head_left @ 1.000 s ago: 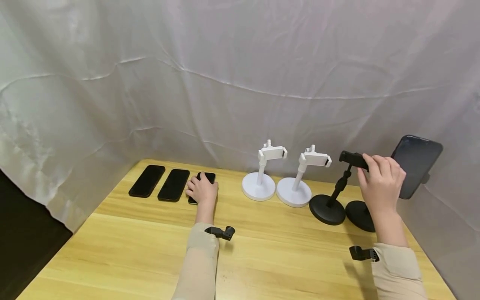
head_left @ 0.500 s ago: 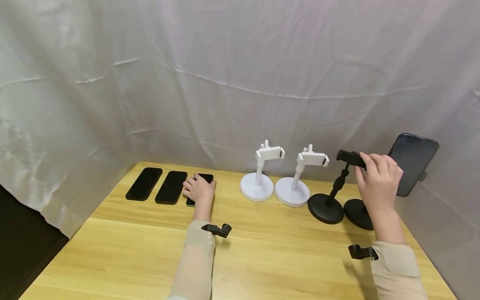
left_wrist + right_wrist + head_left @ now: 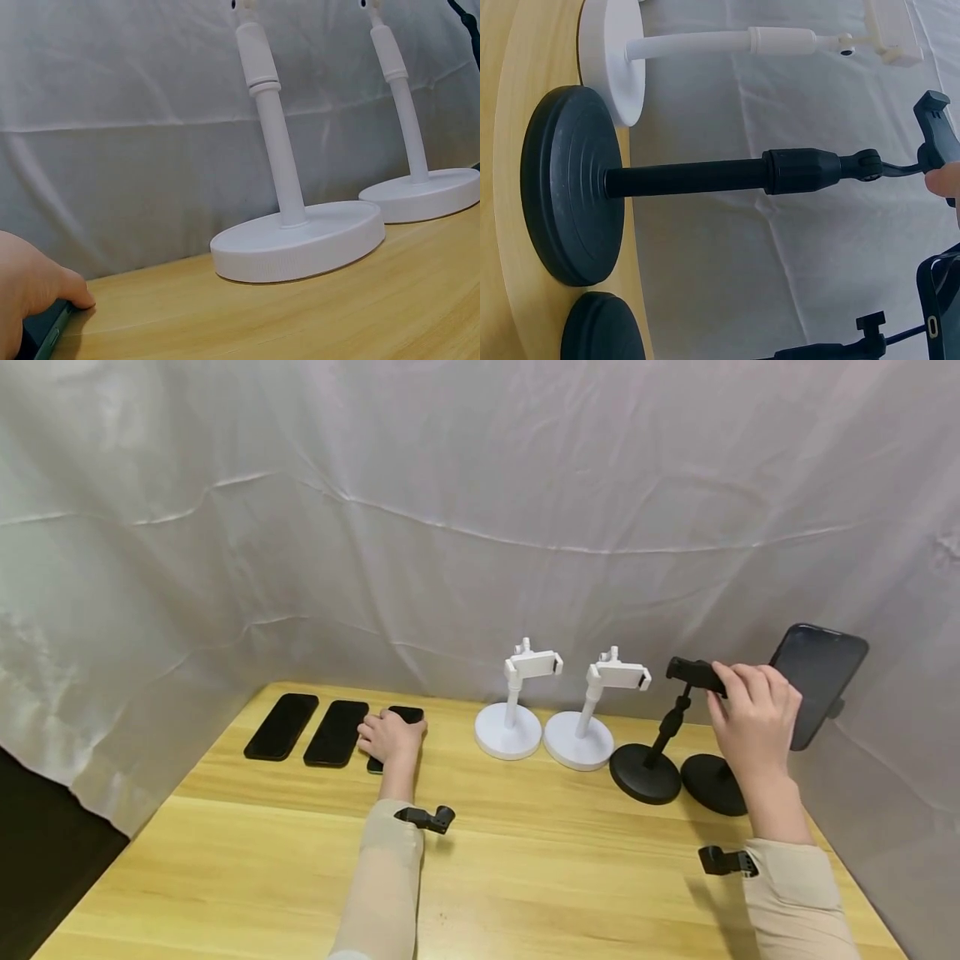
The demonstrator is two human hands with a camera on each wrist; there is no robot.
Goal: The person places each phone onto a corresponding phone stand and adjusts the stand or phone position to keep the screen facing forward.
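Note:
My left hand lies over a black smartphone on the table, its thumb at the phone's right edge and its fingers along the left side. Much of that phone is hidden under the hand. At the right, my right hand pinches the right end of the clamp on a black phone stand. That clamp has nothing in it, and the stand's round base rests on the table. Just behind the right hand, another smartphone sits tilted in a second black stand.
Two more black smartphones, one outermost and one in the middle, lie flat left of my left hand. Two white phone stands, a left one and a right one, stand between my hands. A grey curtain hangs behind the table.
The head view has shifted slightly, so everything sits a little further left. My left hand has settled across the smartphone, thumb now out at its right edge. The right hand keeps its pinch on the clamp.

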